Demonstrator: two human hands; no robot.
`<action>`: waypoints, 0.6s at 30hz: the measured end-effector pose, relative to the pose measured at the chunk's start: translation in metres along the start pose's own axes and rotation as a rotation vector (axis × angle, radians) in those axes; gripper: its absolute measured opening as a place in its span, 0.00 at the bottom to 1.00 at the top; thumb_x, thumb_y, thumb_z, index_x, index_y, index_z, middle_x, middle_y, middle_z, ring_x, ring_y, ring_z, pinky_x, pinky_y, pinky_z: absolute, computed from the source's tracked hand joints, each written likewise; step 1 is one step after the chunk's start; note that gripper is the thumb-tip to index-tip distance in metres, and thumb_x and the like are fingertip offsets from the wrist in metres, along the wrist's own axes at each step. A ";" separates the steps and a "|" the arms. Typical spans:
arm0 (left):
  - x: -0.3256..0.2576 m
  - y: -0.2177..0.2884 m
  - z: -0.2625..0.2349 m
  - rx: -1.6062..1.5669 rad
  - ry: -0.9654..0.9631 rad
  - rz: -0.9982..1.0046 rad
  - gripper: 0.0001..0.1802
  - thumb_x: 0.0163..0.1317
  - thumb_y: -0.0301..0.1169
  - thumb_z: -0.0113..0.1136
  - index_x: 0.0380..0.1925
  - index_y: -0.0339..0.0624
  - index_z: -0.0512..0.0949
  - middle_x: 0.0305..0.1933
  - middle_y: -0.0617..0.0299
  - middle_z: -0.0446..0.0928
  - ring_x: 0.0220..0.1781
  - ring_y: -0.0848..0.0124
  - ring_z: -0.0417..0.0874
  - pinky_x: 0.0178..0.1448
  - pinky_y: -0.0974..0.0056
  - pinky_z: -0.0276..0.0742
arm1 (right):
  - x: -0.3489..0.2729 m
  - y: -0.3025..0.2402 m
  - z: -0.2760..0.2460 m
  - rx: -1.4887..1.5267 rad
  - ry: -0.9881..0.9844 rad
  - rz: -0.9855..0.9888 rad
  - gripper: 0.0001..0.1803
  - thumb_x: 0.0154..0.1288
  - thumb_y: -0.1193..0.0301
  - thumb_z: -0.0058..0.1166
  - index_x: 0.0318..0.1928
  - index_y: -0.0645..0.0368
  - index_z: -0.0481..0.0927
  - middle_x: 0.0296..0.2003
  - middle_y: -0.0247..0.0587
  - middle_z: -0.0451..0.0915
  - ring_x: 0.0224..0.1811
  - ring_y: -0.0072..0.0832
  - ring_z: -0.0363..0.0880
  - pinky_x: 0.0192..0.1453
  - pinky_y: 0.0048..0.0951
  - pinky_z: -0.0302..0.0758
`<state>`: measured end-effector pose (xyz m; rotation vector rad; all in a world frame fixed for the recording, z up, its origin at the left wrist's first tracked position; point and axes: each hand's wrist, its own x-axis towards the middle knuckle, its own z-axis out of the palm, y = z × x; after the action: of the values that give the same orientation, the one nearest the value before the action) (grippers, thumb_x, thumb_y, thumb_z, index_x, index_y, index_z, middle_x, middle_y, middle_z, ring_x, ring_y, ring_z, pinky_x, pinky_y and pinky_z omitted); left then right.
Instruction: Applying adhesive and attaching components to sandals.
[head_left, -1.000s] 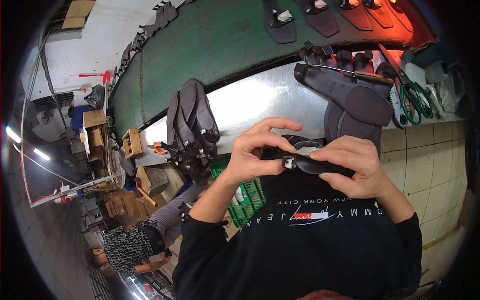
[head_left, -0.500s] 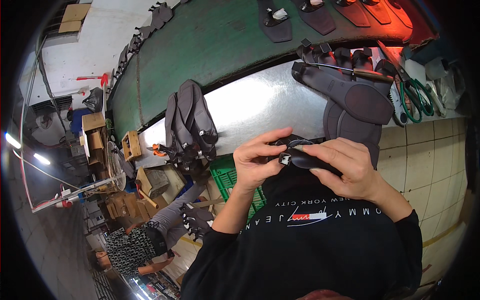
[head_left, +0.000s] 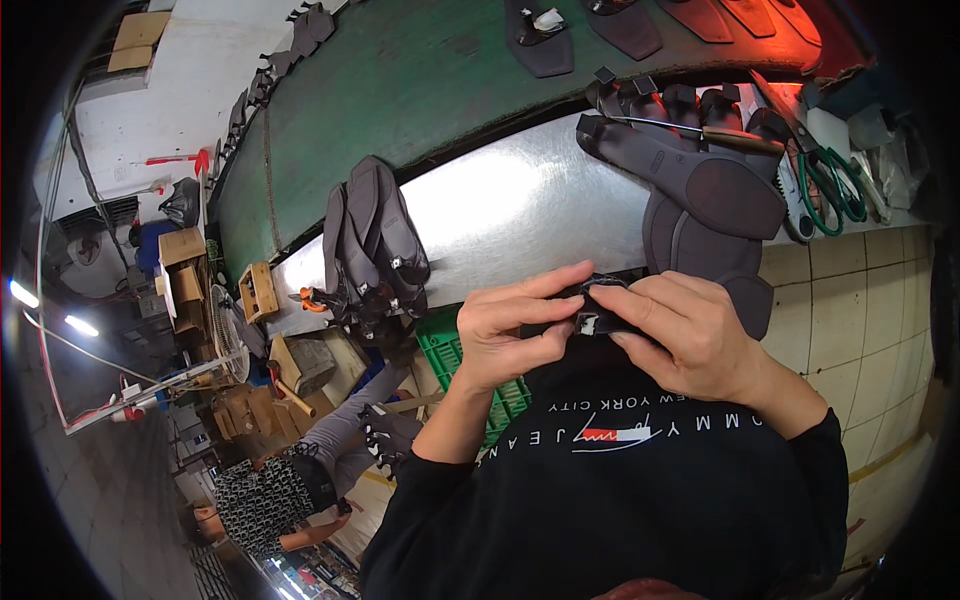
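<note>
Close in front of my chest, both hands grip a dark shoe sole (head_left: 592, 324) that looks heeled, its squarish end with a pale patch showing between my fingertips. My left hand (head_left: 512, 328) pinches it from the left, fingers stretched along its edge. My right hand (head_left: 690, 335) is wrapped round the other side, thumb and fingers pressed near the pale end. My fingers cover most of its shape. Just beyond, a stack of dark grey soles (head_left: 735, 195) lies at the right of the metal tabletop (head_left: 490, 215). Another bunch of soles (head_left: 375, 235) rests to the left.
A green belt (head_left: 400, 95) runs behind the metal top, carrying soles (head_left: 540, 45) toward a red glow. A wooden-handled tool (head_left: 740, 140) lies across the right stack, beside green-handled scissors (head_left: 835, 190). A green crate (head_left: 440, 350) stands below. At lower left is a co-worker (head_left: 265, 500).
My hands have drawn closer together on the sole, and its pale end has turned and shifted slightly right. My right fingers now press nearer that end.
</note>
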<state>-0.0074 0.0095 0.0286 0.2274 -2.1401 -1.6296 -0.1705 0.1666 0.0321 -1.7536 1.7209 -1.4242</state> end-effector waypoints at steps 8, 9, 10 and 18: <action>-0.020 -0.026 0.009 -0.355 0.103 -0.257 0.19 0.58 0.15 0.51 0.50 0.33 0.78 0.58 0.45 0.74 0.59 0.62 0.76 0.56 0.65 0.75 | -0.005 0.017 0.007 0.309 -0.059 0.302 0.21 0.54 0.77 0.57 0.50 0.66 0.76 0.30 0.47 0.79 0.31 0.38 0.80 0.35 0.31 0.75; -0.022 -0.028 0.009 -0.340 0.089 -0.322 0.18 0.62 0.16 0.47 0.51 0.33 0.77 0.59 0.46 0.73 0.58 0.63 0.77 0.54 0.66 0.78 | -0.007 0.019 0.010 0.338 -0.022 0.329 0.19 0.55 0.78 0.55 0.49 0.65 0.77 0.31 0.47 0.80 0.32 0.35 0.81 0.35 0.29 0.75; -0.021 -0.025 0.010 -0.342 0.092 -0.325 0.18 0.62 0.16 0.47 0.51 0.33 0.77 0.59 0.46 0.73 0.58 0.63 0.77 0.54 0.66 0.78 | -0.005 0.018 0.010 0.340 -0.026 0.331 0.19 0.55 0.78 0.55 0.49 0.65 0.77 0.31 0.47 0.80 0.32 0.35 0.81 0.35 0.29 0.75; -0.016 -0.014 0.022 -0.390 0.221 -0.462 0.19 0.62 0.17 0.43 0.52 0.28 0.74 0.58 0.41 0.73 0.49 0.63 0.82 0.40 0.69 0.85 | -0.005 0.016 0.018 0.270 0.017 0.291 0.10 0.53 0.79 0.57 0.37 0.59 0.82 0.28 0.41 0.77 0.28 0.34 0.79 0.31 0.30 0.74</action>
<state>-0.0041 0.0305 0.0069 0.7817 -1.6397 -2.1201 -0.1646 0.1596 0.0087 -1.2971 1.6238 -1.4626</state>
